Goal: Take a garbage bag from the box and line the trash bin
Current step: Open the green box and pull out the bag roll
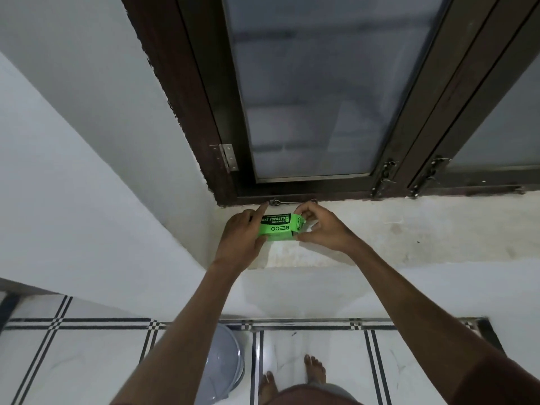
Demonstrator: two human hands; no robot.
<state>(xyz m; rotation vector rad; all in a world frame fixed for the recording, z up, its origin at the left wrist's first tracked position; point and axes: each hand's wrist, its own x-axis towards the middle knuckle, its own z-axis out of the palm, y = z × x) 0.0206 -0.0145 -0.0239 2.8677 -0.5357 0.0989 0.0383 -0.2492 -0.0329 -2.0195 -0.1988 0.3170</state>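
Garbage bag box (pixel 276 228), bright green with BECO printed on it, was up at the windowsill (pixel 409 229), near the sill's left end where it met the corner of the white wall (pixel 102 171). Both hands were on it: left hand (pixel 241 239) wrapped around the left end of the box, right hand (pixel 323 229) pinching at the right end, with fingertips (pixel 302 214) on what looked like the end flap. Couldn't tell if the flap was actually open or if any bag was showing. Right behind the box sat the dark brown window frame (pixel 201 112) with frosted glass (pixel 306 97), a metal hook latch (pixel 292 202) running along its bottom edge just above the box, and a hinge (pixel 226 157) on the left. Down on the white tiled floor (pixel 87 361) with black stripe lines, the grey trash bin (pixel 225 366) sat partly hidden under the left forearm, just left of the person's bare feet (pixel 314 369).
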